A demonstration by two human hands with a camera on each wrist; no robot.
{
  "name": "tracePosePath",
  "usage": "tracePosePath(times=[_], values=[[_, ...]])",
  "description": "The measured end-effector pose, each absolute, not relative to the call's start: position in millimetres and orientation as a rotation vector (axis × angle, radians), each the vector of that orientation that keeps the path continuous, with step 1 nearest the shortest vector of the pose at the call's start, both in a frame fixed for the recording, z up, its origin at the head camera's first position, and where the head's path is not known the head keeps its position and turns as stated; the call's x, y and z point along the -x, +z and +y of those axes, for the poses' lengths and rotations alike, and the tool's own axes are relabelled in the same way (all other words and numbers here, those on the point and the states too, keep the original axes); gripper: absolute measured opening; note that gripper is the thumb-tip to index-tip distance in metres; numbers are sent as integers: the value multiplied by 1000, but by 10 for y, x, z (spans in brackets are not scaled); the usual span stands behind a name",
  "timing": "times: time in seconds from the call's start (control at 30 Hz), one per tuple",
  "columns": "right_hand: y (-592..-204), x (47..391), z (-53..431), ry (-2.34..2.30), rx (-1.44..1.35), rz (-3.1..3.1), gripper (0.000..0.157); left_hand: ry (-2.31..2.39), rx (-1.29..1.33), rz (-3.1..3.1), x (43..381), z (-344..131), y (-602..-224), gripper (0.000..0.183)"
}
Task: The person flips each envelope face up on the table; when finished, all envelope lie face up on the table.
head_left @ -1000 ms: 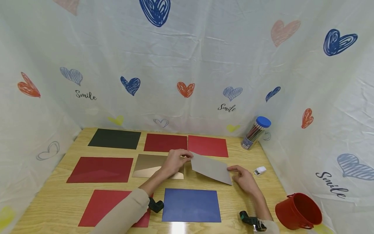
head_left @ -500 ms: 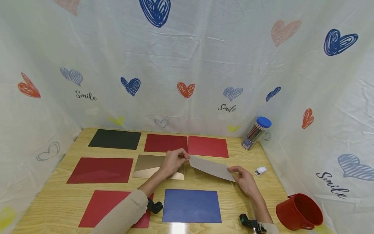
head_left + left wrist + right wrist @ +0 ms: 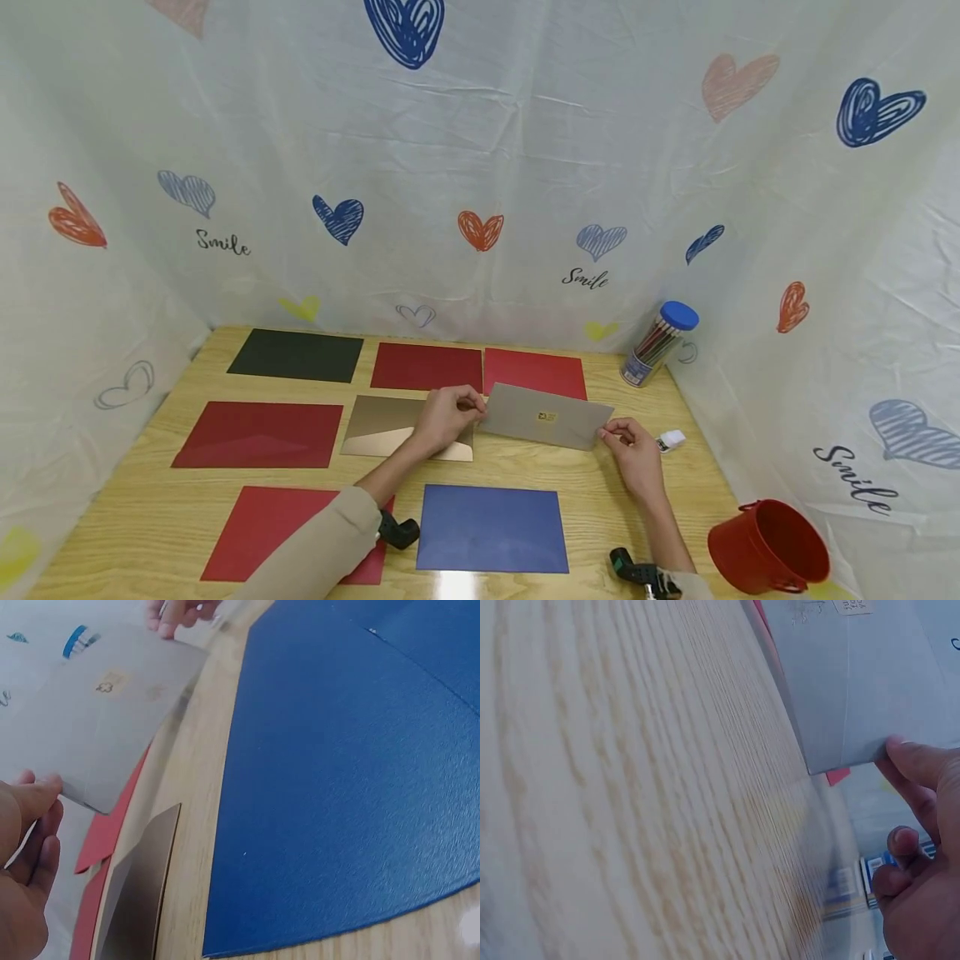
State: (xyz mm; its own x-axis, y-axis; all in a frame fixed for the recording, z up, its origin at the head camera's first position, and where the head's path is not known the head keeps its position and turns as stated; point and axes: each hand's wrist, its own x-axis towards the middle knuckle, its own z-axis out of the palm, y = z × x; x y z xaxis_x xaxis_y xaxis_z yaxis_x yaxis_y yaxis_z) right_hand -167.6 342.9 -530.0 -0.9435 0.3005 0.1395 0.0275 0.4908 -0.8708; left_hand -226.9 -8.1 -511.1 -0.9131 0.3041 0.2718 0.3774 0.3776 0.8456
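Both hands hold a grey rectangular card (image 3: pixel 547 417) tilted up off the table; a small yellowish printed label shows near its middle. My left hand (image 3: pixel 448 421) pinches the card's left edge, over the right part of a shiny gold-brown sheet (image 3: pixel 386 417). At the opposite edge, my right hand (image 3: pixel 633 457) pinches between thumb and fingers. In the left wrist view the grey card (image 3: pixel 90 712) spans between the two hands. The right wrist view has the right thumb on the card's (image 3: pixel 855 697) lower edge.
On the wooden table lie a blue sheet (image 3: pixel 491 529), a black sheet (image 3: pixel 295 356) and several red sheets (image 3: pixel 258 435). At the right stand a blue-lidded jar of pencils (image 3: pixel 651 346), a small white-capped item (image 3: pixel 670 440) and a red bucket (image 3: pixel 765 546). A heart-printed curtain (image 3: pixel 480 150) surrounds the table.
The card has tipped up, so its labelled face now shows to the head camera. The right hand has turned and risen slightly; the left hand stays nearly in place.
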Motion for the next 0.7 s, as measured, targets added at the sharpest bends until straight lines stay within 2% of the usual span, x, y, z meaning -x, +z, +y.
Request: tracePosePath(times=[0.1,0.2,0.3,0.5,0.7], values=[[-5296,1686,3418,1372,293,-2477,18,-1525,675,-2567,2245,-54,-5111,6],[-5293,1694,3400,1333,287,-2486,19,-1419,721,-2638,2212,-29,-5117,11],[-5306,1696,3391,1321,262,-2497,21,-1300,756,-2724,2177,-10,-5126,24],[-5359,1701,3389,1224,173,-2562,31,-1068,832,-2806,2162,20,-5154,62],[-5377,1721,3402,1210,98,-2679,42,-956,838,-2836,2172,47,-5168,71]])
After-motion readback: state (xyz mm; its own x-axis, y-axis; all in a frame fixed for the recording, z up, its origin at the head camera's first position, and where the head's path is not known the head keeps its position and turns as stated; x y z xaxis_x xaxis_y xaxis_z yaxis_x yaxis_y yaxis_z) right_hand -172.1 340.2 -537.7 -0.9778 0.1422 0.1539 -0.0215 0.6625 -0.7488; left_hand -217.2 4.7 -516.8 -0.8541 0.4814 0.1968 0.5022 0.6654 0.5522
